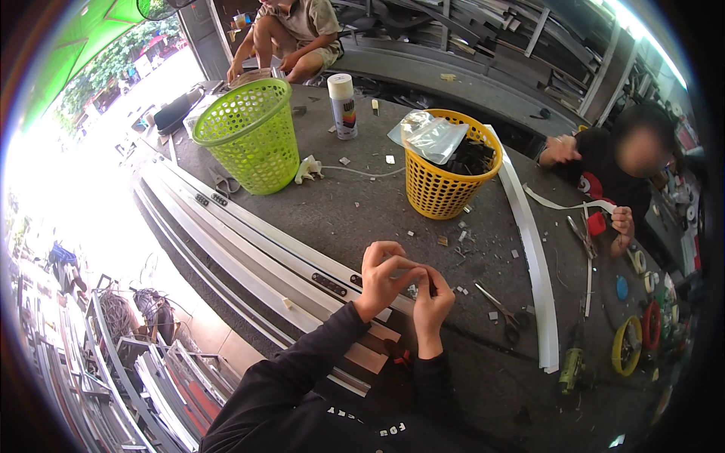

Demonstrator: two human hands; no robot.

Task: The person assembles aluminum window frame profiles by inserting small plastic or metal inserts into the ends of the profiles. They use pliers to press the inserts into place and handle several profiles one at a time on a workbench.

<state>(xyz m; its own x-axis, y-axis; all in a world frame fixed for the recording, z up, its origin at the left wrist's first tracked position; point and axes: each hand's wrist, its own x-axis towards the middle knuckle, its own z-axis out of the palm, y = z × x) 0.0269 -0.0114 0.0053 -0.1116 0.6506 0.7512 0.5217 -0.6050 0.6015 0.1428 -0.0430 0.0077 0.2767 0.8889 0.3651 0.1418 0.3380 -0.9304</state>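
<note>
Close together above the near part of the dark table, both my hands have their fingertips pinched. My left hand [384,278] meets my right hand [432,302] at the fingers. A small pale or clear bit seems to show between them, too small to name. Below and left of my hands lie several long white profiles [249,240], with dark slotted fittings [329,285] set in them. Their near ends, some copper-coloured, lie under my left forearm. A pair of scissors [500,311] rests on the table to the right of my hands.
A green basket [253,143] and a yellow basket [445,189] stand beyond my hands, a spray can [342,109] between them. A white strip [532,257] runs down the right. A co-worker [627,166] holds a pale band at right; another person [291,38] sits at the back.
</note>
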